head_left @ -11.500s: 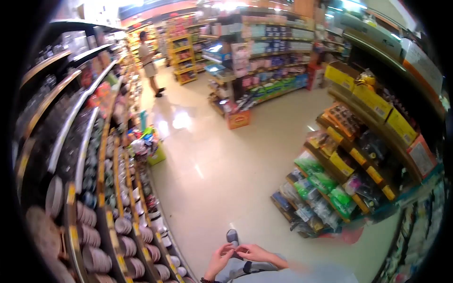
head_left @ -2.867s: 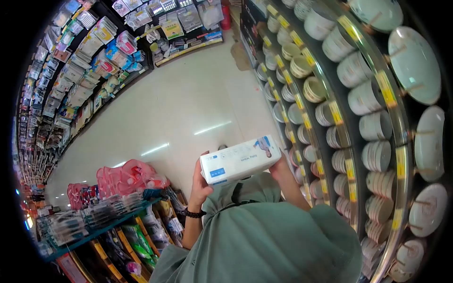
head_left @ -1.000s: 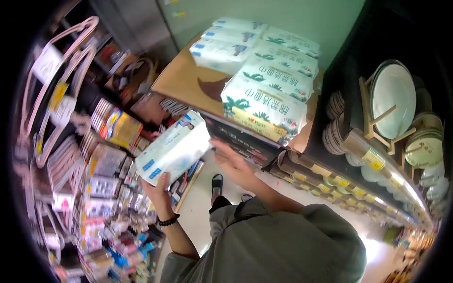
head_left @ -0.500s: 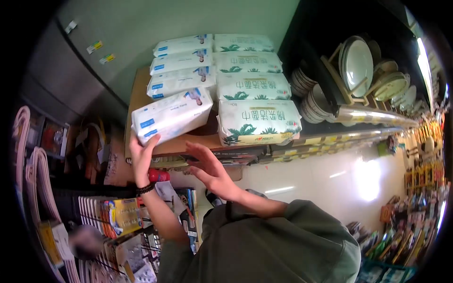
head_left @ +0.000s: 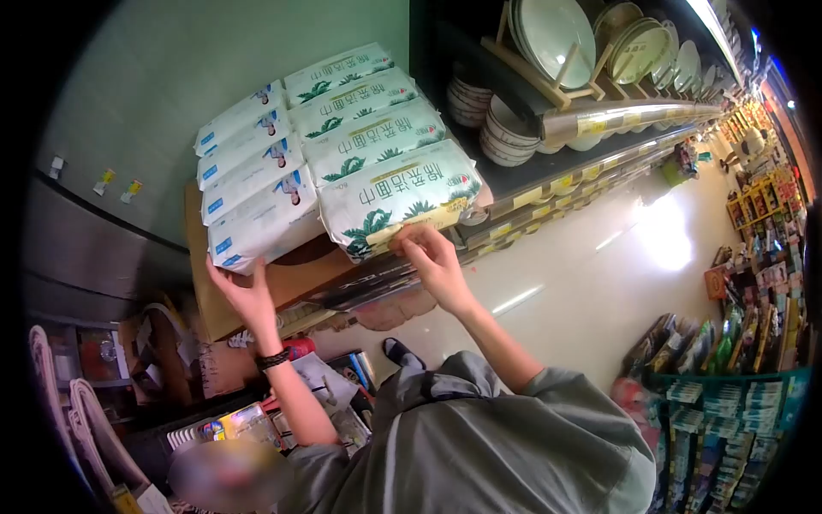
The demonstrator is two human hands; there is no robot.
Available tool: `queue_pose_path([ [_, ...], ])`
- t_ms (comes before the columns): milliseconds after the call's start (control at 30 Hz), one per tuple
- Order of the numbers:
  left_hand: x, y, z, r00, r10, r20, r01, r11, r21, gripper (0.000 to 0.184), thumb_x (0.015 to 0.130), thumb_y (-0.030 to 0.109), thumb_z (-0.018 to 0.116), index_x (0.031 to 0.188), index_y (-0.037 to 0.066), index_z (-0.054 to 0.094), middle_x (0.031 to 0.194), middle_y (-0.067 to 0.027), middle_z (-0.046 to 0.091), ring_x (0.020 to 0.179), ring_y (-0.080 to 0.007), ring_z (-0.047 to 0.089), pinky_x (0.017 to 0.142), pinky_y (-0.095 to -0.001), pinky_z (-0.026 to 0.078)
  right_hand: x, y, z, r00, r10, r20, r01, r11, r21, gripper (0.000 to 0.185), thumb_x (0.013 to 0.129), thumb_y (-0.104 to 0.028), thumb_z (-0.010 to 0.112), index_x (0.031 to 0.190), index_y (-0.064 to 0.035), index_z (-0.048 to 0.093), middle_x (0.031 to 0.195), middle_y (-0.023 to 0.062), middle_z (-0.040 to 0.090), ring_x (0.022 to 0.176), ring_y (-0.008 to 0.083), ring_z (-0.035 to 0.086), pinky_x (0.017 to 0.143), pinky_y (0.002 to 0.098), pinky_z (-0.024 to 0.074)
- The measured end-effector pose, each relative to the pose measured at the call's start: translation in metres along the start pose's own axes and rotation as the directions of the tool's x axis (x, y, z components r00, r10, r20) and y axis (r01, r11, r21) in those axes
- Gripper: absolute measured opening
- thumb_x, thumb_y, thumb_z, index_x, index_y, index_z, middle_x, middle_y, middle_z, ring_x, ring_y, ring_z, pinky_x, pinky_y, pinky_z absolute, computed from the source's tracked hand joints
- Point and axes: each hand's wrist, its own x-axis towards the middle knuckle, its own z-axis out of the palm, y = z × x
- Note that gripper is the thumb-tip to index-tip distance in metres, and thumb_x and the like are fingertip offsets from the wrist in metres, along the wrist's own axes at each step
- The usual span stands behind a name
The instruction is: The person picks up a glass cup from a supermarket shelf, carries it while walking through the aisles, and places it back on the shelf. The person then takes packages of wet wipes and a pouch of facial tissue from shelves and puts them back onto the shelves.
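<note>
On a cardboard box (head_left: 208,287), two rows of soft packs lie side by side. The left row is white and blue packs of baby wipes; the front pack of baby wipes (head_left: 264,224) rests in line with those behind it. My left hand (head_left: 246,295) is around this pack's near left end, thumb and fingers on its sides. To the right stands a row with green leaf prints, and its front pack of face towels (head_left: 402,193) sticks out nearest me. My right hand (head_left: 435,264) has its bent fingers closed at that pack's lower front edge.
A dark shelf at the right holds bowls (head_left: 511,133) and plates (head_left: 558,38) in wooden racks. Price tags (head_left: 104,182) stick to the wall at left. Hanging goods (head_left: 244,424) are below left, and more goods line the aisle floor (head_left: 591,274) at far right.
The front pack of baby wipes, tilted in my left hand before, now lies lined up in its row. My right hand has moved from open air onto the face towel pack. The view has turned.
</note>
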Motion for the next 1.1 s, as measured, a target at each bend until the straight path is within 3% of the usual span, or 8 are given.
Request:
queue_pose_path([
  [33,-0.007,0.018,0.0,0.991,0.121,-0.054,-0.104,0.964,0.245,0.078,0.081,0.008,0.077,0.145,0.001,0.033,0.138,-0.0237,0.046,0.127,-0.0373,0.047,0.107,-0.0477,0.036,0.0,-0.001,-0.001,0.999,-0.036,0.024,0.036,0.999,0.008,0.015,0.1,-0.007,0.051,0.112,-0.0004,0.057,0.105,0.0043,0.063,0.096,0.009,0.057,0.086,0.025,0.0462],
  [200,-0.081,0.062,0.007,0.948,0.317,0.033,-0.313,0.906,0.285,0.046,0.085,0.007,0.069,0.127,0.001,0.052,0.134,-0.0205,0.048,0.126,-0.0386,0.046,0.106,-0.0504,0.035,-0.038,-0.005,-0.018,0.998,0.029,0.054,-0.037,0.989,0.144,0.014,0.101,-0.01,0.052,0.109,-0.0006,0.058,0.102,0.0043,0.064,0.096,0.0112,0.059,0.088,0.0275,0.0477],
  [433,-0.163,0.078,0.0,0.915,0.207,0.347,-0.247,0.966,0.075,0.016,0.087,0.002,0.064,0.104,0.0,0.063,0.103,-0.0142,0.065,0.098,-0.0318,0.063,0.088,-0.0388,0.049,-0.132,0.037,-0.097,0.977,0.211,0.018,-0.211,0.962,0.173,0.016,0.101,-0.013,0.05,0.107,-0.0026,0.06,0.099,0.0061,0.066,0.095,0.0147,0.062,0.085,0.0302,0.0492],
  [500,-0.192,0.077,0.004,0.87,0.085,0.485,-0.111,0.994,0.025,0.015,0.088,0.002,0.064,0.102,0.001,0.063,0.1,-0.0139,0.066,0.095,-0.0319,0.064,0.085,-0.0387,0.05,-0.162,0.041,-0.12,0.97,0.241,-0.019,-0.234,0.956,0.176,0.017,0.102,-0.016,0.051,0.106,-0.0033,0.061,0.097,0.0037,0.066,0.093,0.0123,0.061,0.083,0.028,0.048],
  [600,-0.232,0.091,0.024,0.689,0.171,0.704,-0.269,0.963,0.03,0.017,0.088,0.006,0.064,0.104,0.0,0.064,0.1,-0.0141,0.067,0.094,-0.0337,0.064,0.083,-0.0406,0.051,-0.206,0.058,-0.154,0.963,0.259,-0.075,-0.249,0.961,0.121,0.019,0.1,-0.013,0.049,0.112,-0.0034,0.06,0.102,0.005,0.066,0.098,0.0148,0.062,0.085,0.031,0.0503],
  [767,-0.311,0.123,0.075,0.144,0.223,0.964,-0.418,0.897,-0.145,0.03,0.088,0.012,0.063,0.115,0.001,0.062,0.115,-0.0165,0.064,0.112,-0.0339,0.057,0.096,-0.0429,0.045,-0.261,0.053,-0.198,0.938,0.301,-0.174,-0.284,0.952,0.114,0.019,0.1,-0.016,0.051,0.108,-0.0027,0.062,0.097,0.0034,0.066,0.095,0.0126,0.062,0.084,0.0288,0.05],
  [1000,-0.387,0.189,0.176,-0.433,0.389,0.813,-0.355,0.755,-0.551,0.04,0.089,0.022,0.063,0.124,0.004,0.058,0.12,-0.0139,0.062,0.116,-0.0324,0.055,0.1,-0.0442,0.042,-0.318,0.036,-0.27,0.813,0.267,-0.518,-0.171,0.959,0.226,0.02,0.101,-0.018,0.051,0.107,-0.0027,0.062,0.097,0.003,0.065,0.092,0.0113,0.061,0.083,0.0278,0.0499],
  [1100,-0.414,0.216,0.234,-0.569,0.386,0.727,-0.362,0.676,-0.642,0.043,0.089,0.026,0.064,0.125,0.005,0.058,0.118,-0.0139,0.063,0.114,-0.0319,0.056,0.099,-0.0442,0.043,-0.346,0.022,-0.316,0.704,0.276,-0.655,-0.118,0.954,0.276,0.02,0.101,-0.019,0.05,0.106,-0.0034,0.062,0.097,0.0031,0.065,0.091,0.0113,0.061,0.083,0.0279,0.0499],
])
